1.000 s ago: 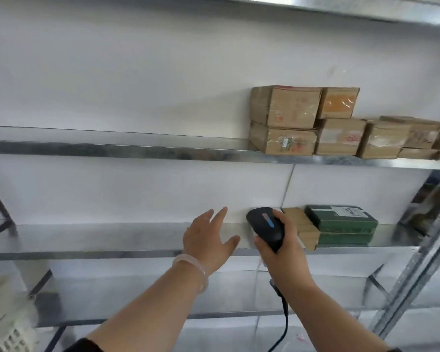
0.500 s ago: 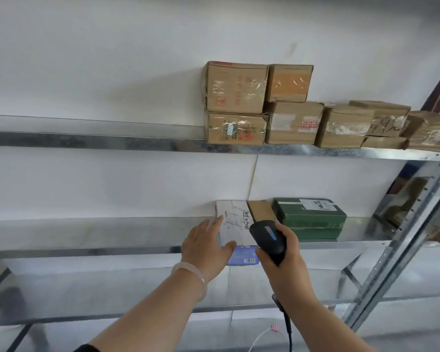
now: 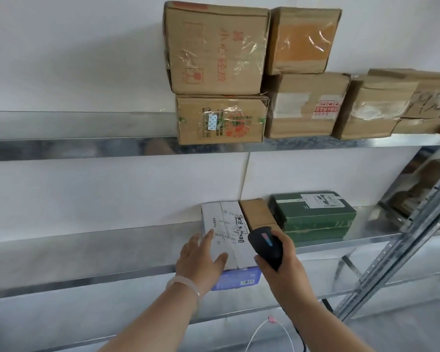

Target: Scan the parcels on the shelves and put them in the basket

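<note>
Here our left hand (image 3: 198, 260) rests flat, fingers straight, on the white parcel (image 3: 229, 224) on the middle shelf (image 3: 87, 250); our right hand (image 3: 285, 273) grips the black scanner (image 3: 264, 247) beside it, partly hiding a brown box (image 3: 255, 212).

The large brown cardboard box (image 3: 214, 49) stacked top left carries red Chinese characters turned sideways, seemingly 小心轻放, with a red boxed handling symbol beside them. The smaller brown cardboard box (image 3: 221, 120) beneath it has red and green print under tape, too blurred to read. The taped brown cardboard box (image 3: 305, 107) to its right bears a white label with red handling pictograms. The flat brown box (image 3: 429, 102) further right shows black marker scrawl, illegible. The dark green box (image 3: 313, 212) has a white shipping label, its print too small. The white parcel (image 3: 226, 229) bears black handwriting, a printed barcode label, and a barcode sticker on its lilac front.
</note>
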The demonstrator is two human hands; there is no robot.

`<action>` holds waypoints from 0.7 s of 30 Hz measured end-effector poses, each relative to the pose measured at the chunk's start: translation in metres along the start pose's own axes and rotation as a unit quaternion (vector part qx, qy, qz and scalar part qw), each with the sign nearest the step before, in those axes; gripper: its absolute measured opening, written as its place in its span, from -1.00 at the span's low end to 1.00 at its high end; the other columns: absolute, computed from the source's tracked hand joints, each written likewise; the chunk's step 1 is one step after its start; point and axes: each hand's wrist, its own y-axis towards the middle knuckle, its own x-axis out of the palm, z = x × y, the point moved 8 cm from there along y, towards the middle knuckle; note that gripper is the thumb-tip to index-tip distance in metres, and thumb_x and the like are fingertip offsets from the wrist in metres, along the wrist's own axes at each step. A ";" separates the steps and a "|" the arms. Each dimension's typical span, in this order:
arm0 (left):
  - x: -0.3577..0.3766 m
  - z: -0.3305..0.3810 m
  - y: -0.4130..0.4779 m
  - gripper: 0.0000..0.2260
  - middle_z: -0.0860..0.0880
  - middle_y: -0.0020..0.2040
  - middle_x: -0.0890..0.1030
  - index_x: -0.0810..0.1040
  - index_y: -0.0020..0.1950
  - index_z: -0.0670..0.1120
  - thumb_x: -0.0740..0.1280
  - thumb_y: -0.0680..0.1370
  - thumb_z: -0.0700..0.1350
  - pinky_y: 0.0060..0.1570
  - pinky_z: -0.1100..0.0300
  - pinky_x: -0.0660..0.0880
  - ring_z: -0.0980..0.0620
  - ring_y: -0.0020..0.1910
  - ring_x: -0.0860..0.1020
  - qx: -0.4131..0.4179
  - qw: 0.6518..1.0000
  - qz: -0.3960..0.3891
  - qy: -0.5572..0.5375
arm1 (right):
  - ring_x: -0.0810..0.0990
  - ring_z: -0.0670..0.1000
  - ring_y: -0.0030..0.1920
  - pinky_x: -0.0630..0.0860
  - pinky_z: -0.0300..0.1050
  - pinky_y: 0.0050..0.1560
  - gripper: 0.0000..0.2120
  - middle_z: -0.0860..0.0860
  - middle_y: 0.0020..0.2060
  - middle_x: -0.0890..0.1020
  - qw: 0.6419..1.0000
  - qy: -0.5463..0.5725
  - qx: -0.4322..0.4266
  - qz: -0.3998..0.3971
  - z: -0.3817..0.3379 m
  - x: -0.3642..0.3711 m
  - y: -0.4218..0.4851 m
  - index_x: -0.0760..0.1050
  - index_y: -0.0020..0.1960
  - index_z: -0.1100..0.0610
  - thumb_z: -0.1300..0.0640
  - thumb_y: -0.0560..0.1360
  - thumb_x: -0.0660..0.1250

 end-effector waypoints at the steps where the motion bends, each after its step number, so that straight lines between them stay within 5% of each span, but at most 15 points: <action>1: 0.003 -0.003 0.009 -0.37 0.02 0.62 0.02 0.02 0.59 0.20 0.21 0.59 0.23 0.50 0.01 0.11 -0.06 0.58 0.00 -0.005 1.000 -0.010 -0.004 | 0.56 -0.13 -0.09 0.44 -0.28 -0.16 -0.42 -0.15 0.00 0.57 1.000 -0.003 0.005 -0.002 0.003 0.004 0.009 0.24 0.29 -0.31 0.07 0.47 0.47; 6: 0.023 -0.019 0.042 -0.35 -0.03 0.62 -0.07 -0.05 0.60 0.19 0.20 0.60 0.23 0.51 -0.04 0.07 -0.11 0.59 -0.06 -0.029 0.998 -0.060 -0.010 | 0.56 -0.09 -0.10 0.41 -0.28 -0.18 -0.41 -0.12 0.08 0.54 1.000 -0.012 0.029 -0.002 0.019 0.023 0.039 0.20 0.22 -0.38 0.07 0.46 0.47; 10: 0.039 -0.026 0.056 -0.30 -0.05 0.63 -0.07 -0.08 0.60 0.22 0.23 0.58 0.25 0.51 -0.07 0.04 -0.16 0.59 -0.03 -0.055 0.993 -0.089 -0.051 | 0.56 -0.01 -0.08 0.43 -0.19 -0.10 -0.43 -0.07 0.06 0.59 0.998 -0.020 0.056 -0.015 0.038 0.033 0.050 0.26 0.34 -0.20 0.06 0.47 0.47; 15: 0.060 -0.024 0.057 -0.24 -0.04 0.56 0.22 -0.03 0.62 0.07 0.37 0.57 0.08 0.50 0.07 0.19 -0.04 0.51 0.25 -0.056 0.980 -0.111 -0.157 | 0.57 -0.06 -0.12 0.42 -0.36 -0.25 -0.50 -0.09 0.01 0.62 0.995 -0.011 0.087 -0.048 0.061 0.041 0.056 0.28 0.28 -0.22 0.08 0.48 0.45; 18: 0.060 -0.024 0.048 -0.26 0.01 0.53 0.28 0.06 0.61 0.06 0.41 0.55 -0.05 0.49 0.10 0.21 0.03 0.48 0.30 -0.068 0.972 -0.074 -0.214 | 0.60 -0.06 -0.09 0.46 -0.24 -0.21 -0.51 -0.12 -0.01 0.62 0.994 0.012 0.095 -0.051 0.069 0.042 0.052 0.30 0.23 -0.27 0.10 0.48 0.46; 21: 0.057 -0.024 0.033 -0.34 0.02 0.53 0.31 0.15 0.59 0.03 0.38 0.57 -0.12 0.48 0.07 0.25 0.05 0.47 0.32 -0.077 0.967 -0.035 -0.238 | 0.59 -0.17 -0.14 0.44 -0.32 -0.30 -0.51 -0.26 -0.07 0.59 0.994 0.027 0.090 -0.054 0.069 0.038 0.044 0.29 0.16 -0.34 0.10 0.48 0.46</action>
